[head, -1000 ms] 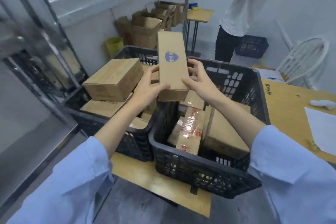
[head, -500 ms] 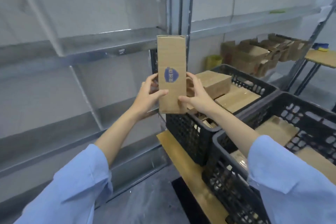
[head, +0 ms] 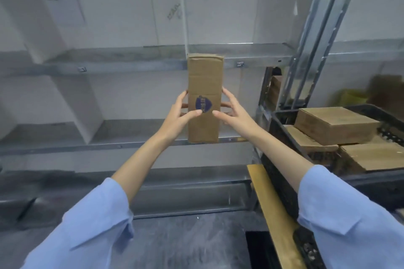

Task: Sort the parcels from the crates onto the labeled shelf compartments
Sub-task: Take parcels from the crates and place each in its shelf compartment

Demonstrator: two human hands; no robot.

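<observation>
Both the left hand (head: pixel 178 116) and the right hand (head: pixel 235 116) are gripping an upright cardboard parcel (head: pixel 204 85), fingers (head: pixel 227 96) clamped on its sides, before the metal shelf (head: pixel 131 59).

Both hands, left hand (head: pixel 177 116) and right hand (head: pixel 235 116), hold a tall cardboard parcel (head: pixel 205 85) upright before the metal shelf (head: pixel 131 59); black crate (head: pixel 284 129) of boxes at three o'clock.

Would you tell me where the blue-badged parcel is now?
Head view, centre: the parcel is held upright between the left hand and right hand, before the metal shelf, left of the black crate.
</observation>
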